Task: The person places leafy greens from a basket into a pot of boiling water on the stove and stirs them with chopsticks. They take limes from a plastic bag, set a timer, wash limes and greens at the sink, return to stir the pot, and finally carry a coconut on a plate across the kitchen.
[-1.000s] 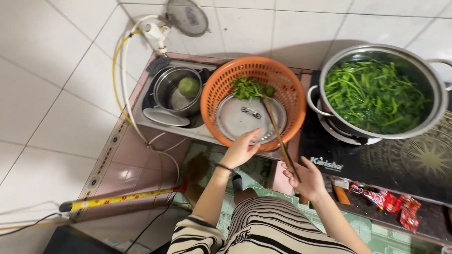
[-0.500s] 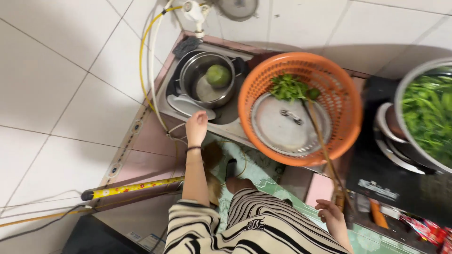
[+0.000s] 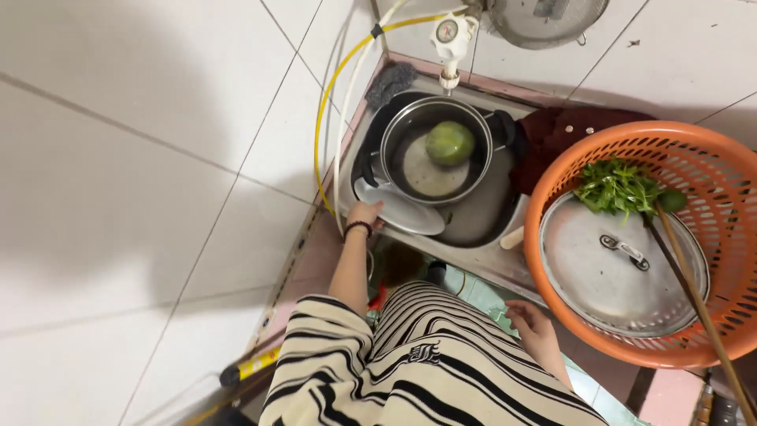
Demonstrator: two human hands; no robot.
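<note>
The orange basket (image 3: 552, 189) runs off the right edge, and so do the long chopsticks (image 3: 702, 300) at the bottom. Left hand's (image 3: 364, 214) fingertips slip under the plate (image 3: 398, 211), can't see them.

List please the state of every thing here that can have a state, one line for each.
left hand: fingers on the plate's edge
right hand: empty, open
plate: tilted against the pot
steel pot: uncovered, green round fruit inside
orange basket: holds greens and a lid
metal lid: lying handle up
</note>
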